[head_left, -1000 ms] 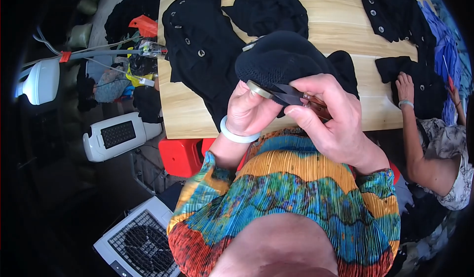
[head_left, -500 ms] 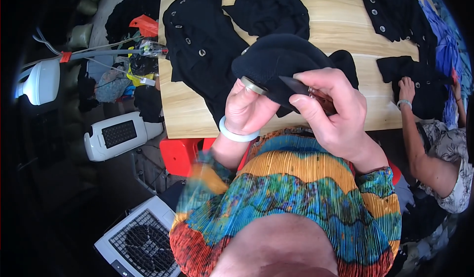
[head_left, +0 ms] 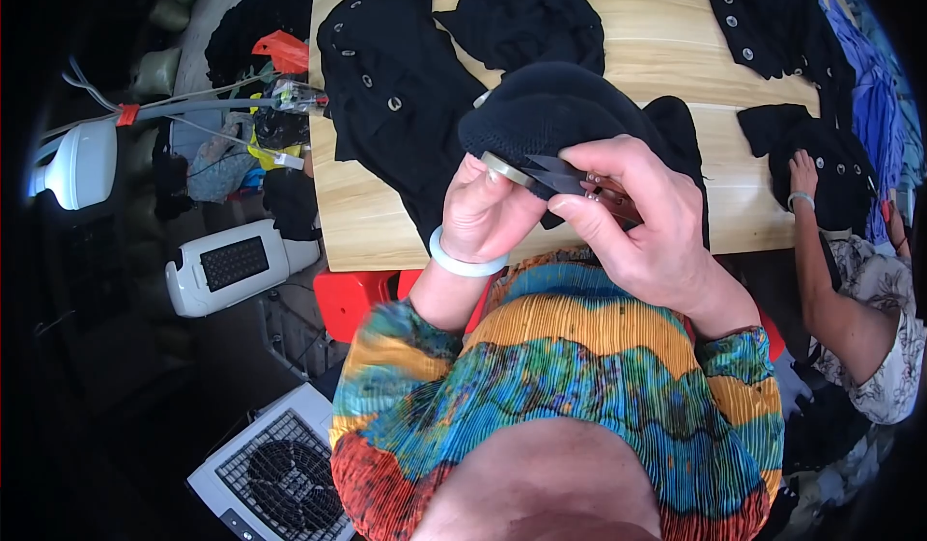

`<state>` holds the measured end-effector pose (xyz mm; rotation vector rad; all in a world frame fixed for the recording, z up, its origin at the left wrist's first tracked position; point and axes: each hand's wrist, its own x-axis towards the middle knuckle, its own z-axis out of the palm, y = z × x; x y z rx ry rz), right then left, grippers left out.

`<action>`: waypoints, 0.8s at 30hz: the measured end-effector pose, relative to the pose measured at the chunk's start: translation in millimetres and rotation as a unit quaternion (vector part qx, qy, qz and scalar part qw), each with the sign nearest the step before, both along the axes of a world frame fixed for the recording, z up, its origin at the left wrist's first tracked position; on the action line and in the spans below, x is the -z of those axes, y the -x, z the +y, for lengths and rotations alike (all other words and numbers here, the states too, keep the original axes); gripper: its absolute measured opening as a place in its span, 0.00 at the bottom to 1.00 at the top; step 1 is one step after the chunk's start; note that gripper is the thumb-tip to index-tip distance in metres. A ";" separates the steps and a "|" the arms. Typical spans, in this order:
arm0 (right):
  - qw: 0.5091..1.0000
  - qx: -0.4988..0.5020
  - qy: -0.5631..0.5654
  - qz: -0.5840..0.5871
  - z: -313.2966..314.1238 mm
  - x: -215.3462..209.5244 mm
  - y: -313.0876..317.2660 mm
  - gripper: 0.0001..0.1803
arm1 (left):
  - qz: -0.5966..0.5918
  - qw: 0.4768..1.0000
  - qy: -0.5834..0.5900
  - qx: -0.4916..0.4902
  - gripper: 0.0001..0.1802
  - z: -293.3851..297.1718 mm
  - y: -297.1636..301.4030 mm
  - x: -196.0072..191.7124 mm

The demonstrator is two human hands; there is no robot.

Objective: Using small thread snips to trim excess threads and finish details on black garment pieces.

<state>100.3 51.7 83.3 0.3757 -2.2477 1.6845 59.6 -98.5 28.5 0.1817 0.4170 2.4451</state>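
My left hand point(head_left: 486, 215), a pale bangle at its wrist, pinches a bunched black knit garment point(head_left: 555, 107). A round metal-rimmed button point(head_left: 504, 167) stands at its thumb and fingertips. In my right hand point(head_left: 657, 232), thread snips point(head_left: 560, 174) point left, their dark blades parted at the button's right edge. Any thread between the blades is too small to see. Behind my hands, a black buttoned garment point(head_left: 386, 78) and another black garment point(head_left: 531, 10) lie on the table.
The wooden table point(head_left: 657, 49) spans the front. At the right, a co-worker's hand point(head_left: 803, 174) rests on a black garment point(head_left: 840, 140) beside blue cloth point(head_left: 855, 68). A white lamp point(head_left: 87, 163) and a cable hang left. A red stool point(head_left: 352, 305) and a fan unit point(head_left: 280, 469) stand lower left.
The snips in my right hand have moved left to the button, and their blades now show parted. My left hand stays nearly still. The co-worker's garment has shifted.
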 end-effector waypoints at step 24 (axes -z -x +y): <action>0.998 0.037 -0.030 0.037 1.1 -2.5 1.1 0.15 | 0.054 0.999 0.011 0.000 0.28 0.9 4.5 -5.3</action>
